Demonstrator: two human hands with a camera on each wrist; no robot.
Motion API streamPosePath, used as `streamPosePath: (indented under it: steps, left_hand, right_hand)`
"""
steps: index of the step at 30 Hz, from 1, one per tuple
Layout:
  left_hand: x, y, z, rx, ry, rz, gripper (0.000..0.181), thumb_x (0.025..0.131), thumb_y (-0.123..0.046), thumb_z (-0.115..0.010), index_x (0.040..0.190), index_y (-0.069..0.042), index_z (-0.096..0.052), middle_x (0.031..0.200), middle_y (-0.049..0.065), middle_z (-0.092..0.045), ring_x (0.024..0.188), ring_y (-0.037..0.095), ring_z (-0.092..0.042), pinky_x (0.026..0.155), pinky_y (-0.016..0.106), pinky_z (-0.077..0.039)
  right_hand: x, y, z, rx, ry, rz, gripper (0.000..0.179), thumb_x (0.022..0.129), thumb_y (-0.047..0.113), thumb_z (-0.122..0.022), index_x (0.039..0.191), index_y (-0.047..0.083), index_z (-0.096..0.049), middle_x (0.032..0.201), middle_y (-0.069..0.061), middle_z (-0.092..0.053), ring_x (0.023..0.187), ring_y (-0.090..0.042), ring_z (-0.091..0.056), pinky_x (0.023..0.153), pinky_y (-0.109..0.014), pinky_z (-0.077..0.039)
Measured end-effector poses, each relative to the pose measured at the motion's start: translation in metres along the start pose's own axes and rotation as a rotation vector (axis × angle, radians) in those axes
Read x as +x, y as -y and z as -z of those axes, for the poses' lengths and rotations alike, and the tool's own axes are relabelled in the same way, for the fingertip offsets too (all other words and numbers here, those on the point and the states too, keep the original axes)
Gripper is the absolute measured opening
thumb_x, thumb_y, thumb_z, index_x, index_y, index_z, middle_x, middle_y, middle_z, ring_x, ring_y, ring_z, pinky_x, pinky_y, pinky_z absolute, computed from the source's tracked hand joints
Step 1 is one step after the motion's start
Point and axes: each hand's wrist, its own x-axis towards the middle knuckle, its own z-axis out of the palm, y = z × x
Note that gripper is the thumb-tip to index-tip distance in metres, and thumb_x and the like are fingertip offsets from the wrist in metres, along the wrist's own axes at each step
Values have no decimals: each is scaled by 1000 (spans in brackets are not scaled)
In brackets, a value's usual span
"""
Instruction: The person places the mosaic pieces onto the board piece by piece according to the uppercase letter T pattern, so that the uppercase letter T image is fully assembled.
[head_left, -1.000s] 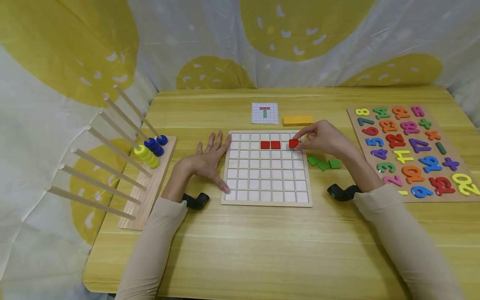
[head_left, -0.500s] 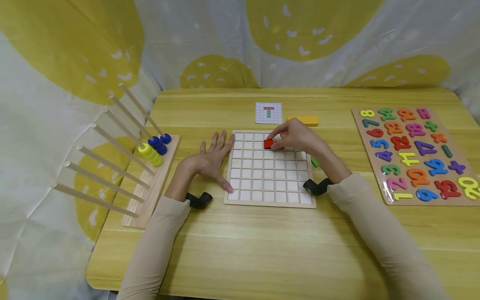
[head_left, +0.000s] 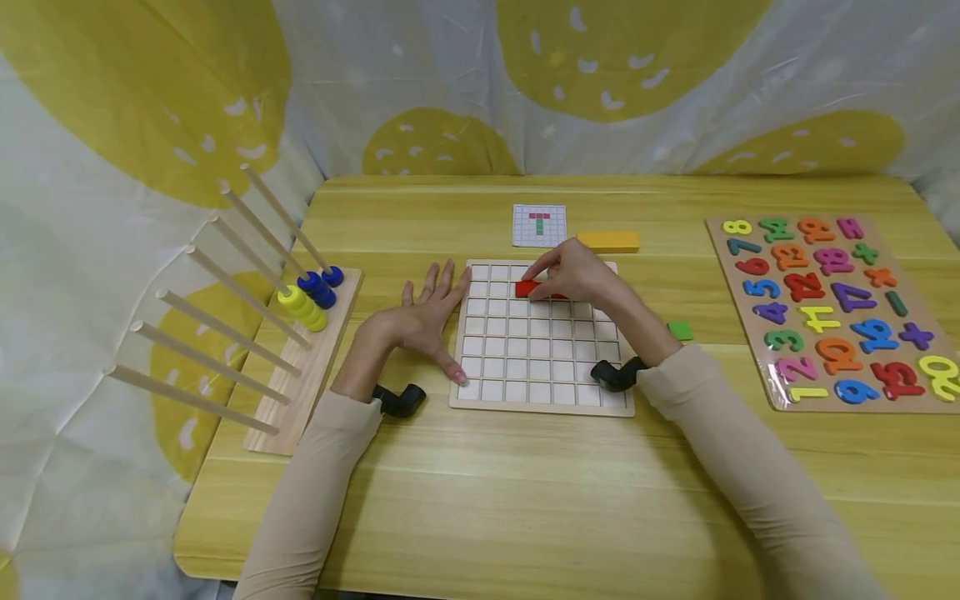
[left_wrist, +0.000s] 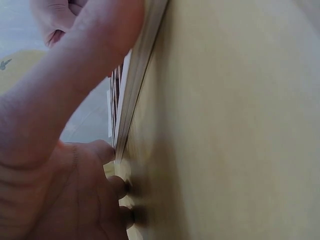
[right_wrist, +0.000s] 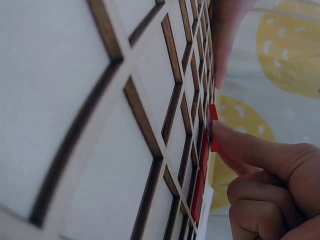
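A square wooden grid board with white cells lies on the table. My right hand reaches over its upper part and pinches a red square tile between thumb and forefinger. In the right wrist view that held tile stands on edge just over the grid, past two red tiles set in cells. Mostly hidden by the hand in the head view, those set tiles show only a sliver. My left hand spreads along the board's left side, thumb at the lower corner and forefinger at the upper edge.
A card with a red and green T and a yellow block lie behind the board. Right of it are a green tile and a number puzzle. A peg rack with yellow and blue beads stands left.
My right hand has carried the red tile leftward across the board, from its right side to left of the two set red tiles. The left hand has stayed in place.
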Motion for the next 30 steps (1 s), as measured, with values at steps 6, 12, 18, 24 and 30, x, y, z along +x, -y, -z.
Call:
streamPosePath:
  steps: [6, 12, 18, 24, 30]
  left_hand:
    - [0, 0, 0, -1, -2, 4, 159, 65, -53, -96, 162, -17, 25, 164, 15, 40, 152, 35, 40, 120, 68, 22]
    - [0, 0, -1, 8, -8, 5, 160, 64, -54, -96, 163, -16, 24, 165, 17, 39, 152, 36, 39, 120, 69, 20]
    - [1, 0, -1, 12, -8, 0, 160, 64, -55, -96, 163, -15, 23, 165, 17, 38, 153, 37, 38, 120, 70, 20]
    - [1, 1, -1, 5, -8, -2, 160, 64, -54, -96, 163, -15, 23, 165, 17, 38, 153, 36, 38, 120, 70, 20]
    - [1, 1, -1, 2, -9, -2, 160, 64, -55, -96, 163, -16, 24, 165, 17, 38, 153, 36, 38, 121, 69, 20]
  right_hand:
    - [3, 4, -6, -43, -33, -10, 27, 81, 12, -88, 107, 8, -82, 59, 2, -40, 63, -17, -40, 60, -27, -31]
    - [4, 5, -9, -48, -43, -13, 26, 81, 12, -89, 105, 8, -82, 57, 2, -43, 61, -15, -41, 59, -27, -33]
    - [5, 4, -11, -44, -57, -11, 25, 79, 11, -89, 103, 9, -82, 57, 2, -44, 62, -16, -43, 59, -26, -33]
    - [5, 5, -12, -46, -70, 3, 27, 76, 11, -91, 102, 9, -83, 57, 3, -48, 66, -16, -45, 61, -27, -36]
    - [5, 4, -11, -6, -68, 1, 27, 75, 9, -92, 101, 10, -84, 59, 3, -53, 65, -16, -45, 60, -27, -36]
